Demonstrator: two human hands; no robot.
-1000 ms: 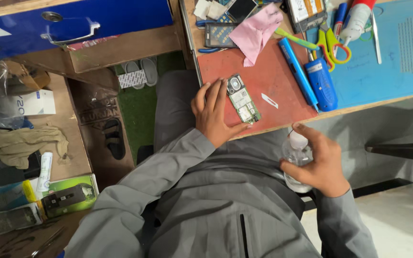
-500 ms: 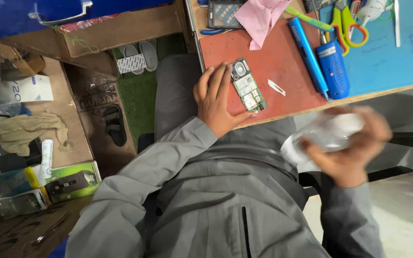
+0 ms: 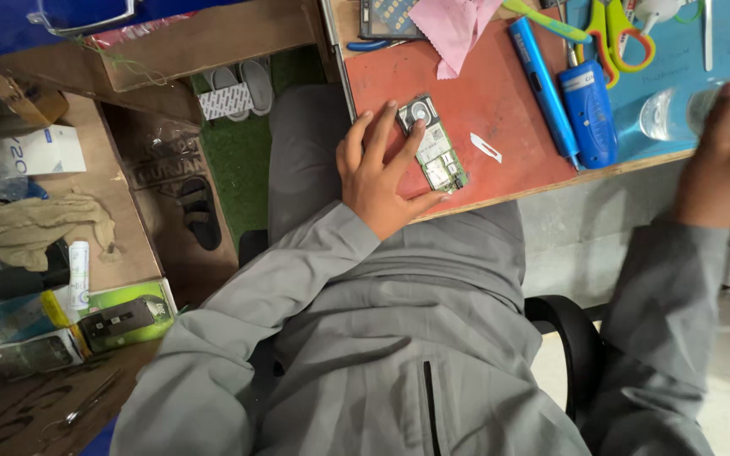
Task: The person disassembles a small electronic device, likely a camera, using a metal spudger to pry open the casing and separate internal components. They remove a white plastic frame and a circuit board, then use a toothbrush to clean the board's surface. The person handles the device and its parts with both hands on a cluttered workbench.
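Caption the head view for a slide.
Left hand steadies an opened phone on the red mat; right hand grips a clear bottle.

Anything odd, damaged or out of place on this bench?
The phone under the left hand has its cover off, circuit board bare. A loose white sliver lies beside it on the red mat. The right hand is motion-blurred around a clear bottle.

A single camera on the person's head looks steeply down over the grey-clad chest and lap toward the desk (image 3: 500,93) edge, which runs across the top of the frame. It sits close above the body, with the floor beside the chair (image 3: 572,338) visible at left.
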